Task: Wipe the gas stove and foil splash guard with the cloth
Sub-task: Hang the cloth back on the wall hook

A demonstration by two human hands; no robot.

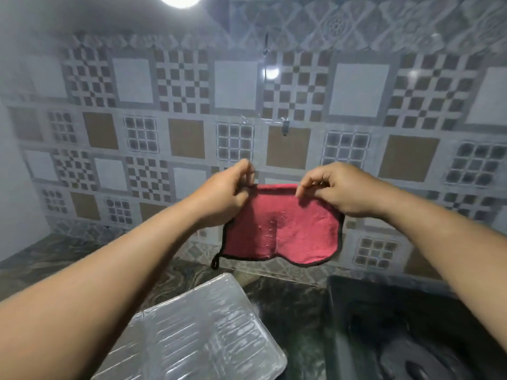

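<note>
A red cloth (282,231) with black edging and a small loop at its lower left corner hangs spread in the air before the tiled wall. My left hand (225,190) pinches its upper left corner and my right hand (332,190) pinches its upper right edge. A darker damp patch shows near the cloth's middle. Below, the foil splash guard (197,330) lies flat on the dark marbled counter at the lower middle. The black gas stove (397,330) sits at the lower right, partly hidden by my right forearm.
The patterned tile wall (274,105) stands close behind the cloth, with a small hook (285,127) and clear tape on it. The dark marbled countertop (288,303) runs between the foil and the stove. A plain white wall borders the left.
</note>
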